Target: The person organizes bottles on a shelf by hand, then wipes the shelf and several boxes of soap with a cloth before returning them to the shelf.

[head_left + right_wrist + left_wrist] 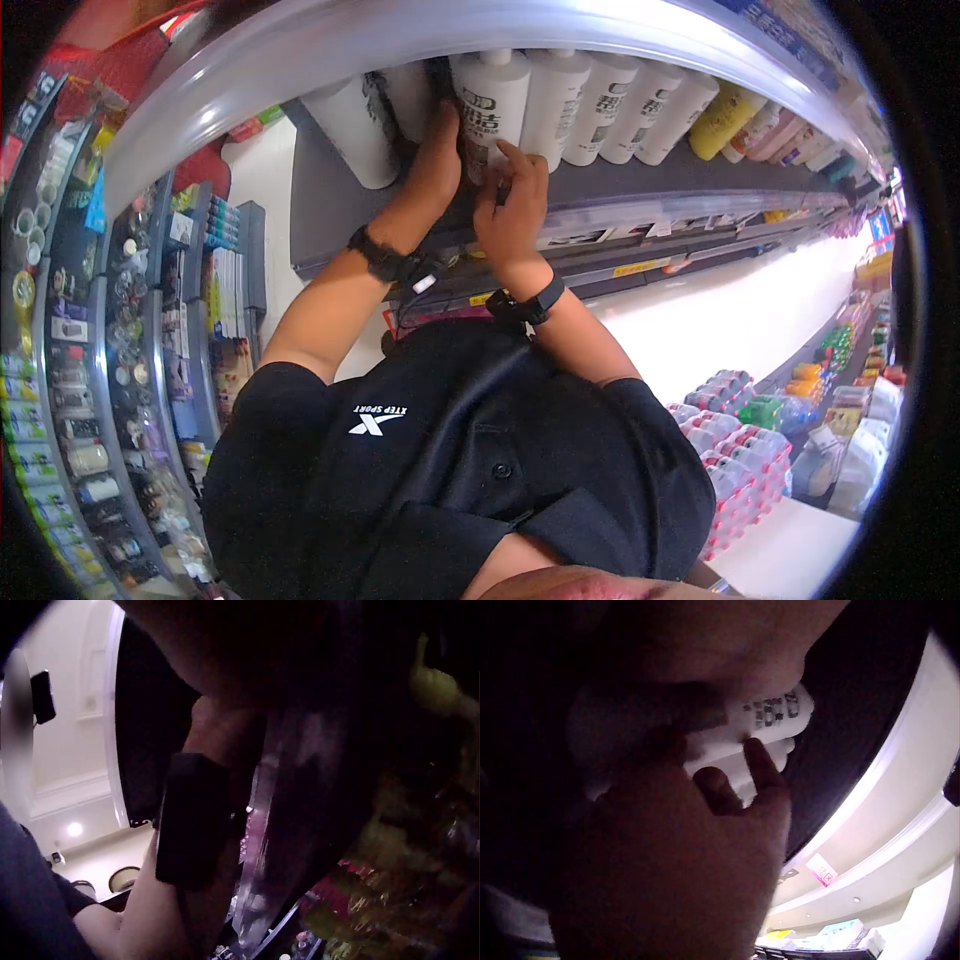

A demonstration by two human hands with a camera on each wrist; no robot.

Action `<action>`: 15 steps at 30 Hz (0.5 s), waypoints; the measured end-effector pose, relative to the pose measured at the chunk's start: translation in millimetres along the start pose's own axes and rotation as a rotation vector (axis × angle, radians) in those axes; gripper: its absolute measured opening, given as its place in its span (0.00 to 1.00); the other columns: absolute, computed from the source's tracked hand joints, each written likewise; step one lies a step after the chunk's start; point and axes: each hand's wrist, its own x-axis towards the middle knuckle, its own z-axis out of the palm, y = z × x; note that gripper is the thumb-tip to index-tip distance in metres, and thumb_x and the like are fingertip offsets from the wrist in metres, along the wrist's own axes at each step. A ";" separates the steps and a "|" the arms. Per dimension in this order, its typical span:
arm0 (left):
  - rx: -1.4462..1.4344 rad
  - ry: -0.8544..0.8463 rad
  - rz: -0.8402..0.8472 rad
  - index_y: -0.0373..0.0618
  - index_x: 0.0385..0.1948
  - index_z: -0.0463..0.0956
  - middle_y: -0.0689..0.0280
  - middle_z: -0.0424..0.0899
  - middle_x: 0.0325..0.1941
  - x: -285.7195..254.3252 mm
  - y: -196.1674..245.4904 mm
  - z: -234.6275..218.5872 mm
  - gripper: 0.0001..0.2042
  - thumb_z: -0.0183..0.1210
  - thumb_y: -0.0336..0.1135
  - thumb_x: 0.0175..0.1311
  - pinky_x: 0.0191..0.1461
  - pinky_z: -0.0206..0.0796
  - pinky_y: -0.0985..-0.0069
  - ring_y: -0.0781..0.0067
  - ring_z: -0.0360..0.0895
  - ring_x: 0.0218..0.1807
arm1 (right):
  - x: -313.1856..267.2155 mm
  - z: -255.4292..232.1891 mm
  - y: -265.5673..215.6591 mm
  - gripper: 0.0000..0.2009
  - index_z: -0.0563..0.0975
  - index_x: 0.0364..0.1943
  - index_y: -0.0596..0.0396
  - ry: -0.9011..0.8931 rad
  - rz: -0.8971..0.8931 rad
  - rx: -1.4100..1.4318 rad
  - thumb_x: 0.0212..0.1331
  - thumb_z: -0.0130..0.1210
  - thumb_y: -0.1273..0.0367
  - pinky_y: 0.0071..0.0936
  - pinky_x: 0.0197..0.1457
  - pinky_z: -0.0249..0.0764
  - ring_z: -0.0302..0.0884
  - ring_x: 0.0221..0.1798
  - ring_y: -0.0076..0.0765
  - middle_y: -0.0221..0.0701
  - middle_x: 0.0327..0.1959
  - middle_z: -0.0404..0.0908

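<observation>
In the head view, a white pump-type bottle with black lettering (497,95) stands in the shelf's front row. My left hand (435,165) reaches in against its left side; its fingers are mostly hidden between bottles. My right hand (515,205) is in front of the bottle's lower part, index fingertip on its label and the other fingers slightly bent. The left wrist view shows the lettered bottle (776,712) in shadow, with my right hand (690,847) touching it. My right hand is too dark to make out in the right wrist view.
More white bottles (556,105) stand to the right, then a yellow one (725,120). Two white bottles stand left of my left hand. A curved pale shelf edge (400,45) arches above. Packed shelves (70,400) line the left; wrapped bottle packs (735,470) are at lower right.
</observation>
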 end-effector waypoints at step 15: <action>0.402 0.115 0.211 0.37 0.56 0.73 0.53 0.79 0.58 -30.2 75.9 -126.3 0.20 0.67 0.38 0.69 0.63 0.69 0.63 0.63 0.79 0.56 | -1.9 12.9 -20.9 0.10 0.74 0.31 0.53 -0.119 0.137 -0.022 0.60 0.67 0.69 0.40 0.28 0.70 0.74 0.22 0.47 0.36 0.21 0.74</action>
